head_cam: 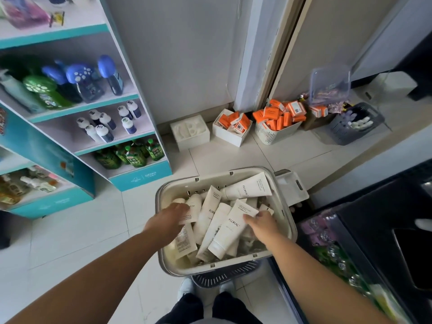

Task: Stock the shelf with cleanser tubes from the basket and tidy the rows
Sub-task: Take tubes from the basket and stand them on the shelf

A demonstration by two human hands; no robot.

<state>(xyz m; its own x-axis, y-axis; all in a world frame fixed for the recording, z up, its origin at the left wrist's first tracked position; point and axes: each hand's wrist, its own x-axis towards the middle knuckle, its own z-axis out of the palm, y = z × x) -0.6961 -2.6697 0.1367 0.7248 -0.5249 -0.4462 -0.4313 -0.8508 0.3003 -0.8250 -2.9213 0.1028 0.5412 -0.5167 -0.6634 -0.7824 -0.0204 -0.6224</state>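
Observation:
A cream plastic basket (pixel 163 258) stands on the floor in front of my feet, filled with several white cleanser tubes marked FLORAL. My left hand (pixel 167 219) reaches into its left side, fingers curled over the crimped end of a white tube (pixel 191 212). At the right side, my right hand (pixel 260 224) pinches the flat end of another tube (pixel 230 230) that lies slanted on the pile. One more tube (pixel 247 187) lies across the far edge.
A teal-edged shelf unit (pixel 140 181) with bottles and green pouches stands at the left. Boxes and baskets of orange packets (pixel 277 118) line the far wall. A dark counter (pixel 374 230) runs along the right, and a grey basket (pixel 224 278) sits under the cream one.

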